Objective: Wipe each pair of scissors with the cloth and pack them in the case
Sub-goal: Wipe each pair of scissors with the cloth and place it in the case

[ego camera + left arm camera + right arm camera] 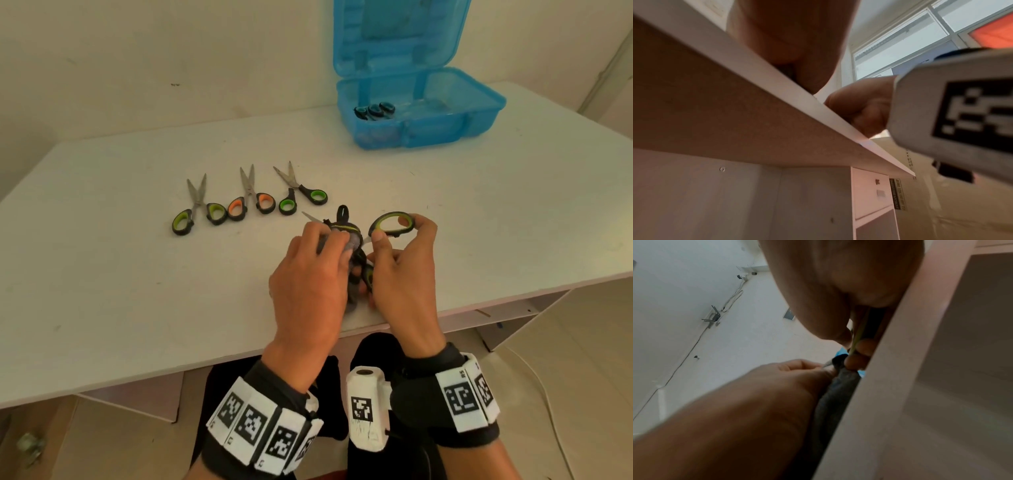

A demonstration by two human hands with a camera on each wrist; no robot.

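Observation:
Over the table's near edge, my left hand (327, 241) grips a grey cloth (352, 243) wrapped round the blades of green-handled scissors (392, 222). My right hand (399, 231) pinches their upper handle ring; the lower ring (368, 274) shows between my hands. A bare blade tip (308, 216) pokes out past the left fingers. In the right wrist view the cloth (835, 391) hangs beside the left hand (777, 386) at the table edge. The open blue case (479, 113) stands at the back right with scissors (375, 110) inside.
Three more open pairs lie in a row left of my hands: green-handled scissors (198, 209), orange-handled scissors (251, 198) and green-handled scissors (303, 192). The white table (120, 291) ends just under my wrists. A wall rises behind the table.

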